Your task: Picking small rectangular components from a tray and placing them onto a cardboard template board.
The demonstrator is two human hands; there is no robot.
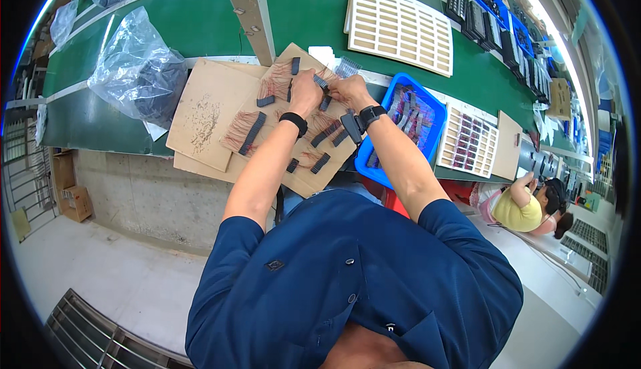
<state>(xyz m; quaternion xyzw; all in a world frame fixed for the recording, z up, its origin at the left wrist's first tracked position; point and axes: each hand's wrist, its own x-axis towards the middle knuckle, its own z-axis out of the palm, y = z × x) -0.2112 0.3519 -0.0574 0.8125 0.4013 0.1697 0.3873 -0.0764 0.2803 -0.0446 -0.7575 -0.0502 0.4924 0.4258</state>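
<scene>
Both my hands work close together over a sheet of cardboard (pixel 304 180) on the bench. My left hand (pixel 306 94) is closed at one end of a small dark block strip (pixel 321 83) with thin reddish wires. Just to its right, my right hand (pixel 350 90) has its fingers pinched together beside the strip; what they hold is too small to make out. Around them on the cardboard lie several more dark strips, among them a long one (pixel 252 132) at the left, with fine wires fanning out.
A blue basket (pixel 437 108) of wired parts stands right of my right forearm. Beyond it sit a white grid tray (pixel 461 135) with dark parts and, farther back, a larger grid tray (pixel 400 25). A clear plastic bag (pixel 137 68) lies left. A metal post (pixel 247 15) rises ahead. Another person (pixel 524 205) is at the right.
</scene>
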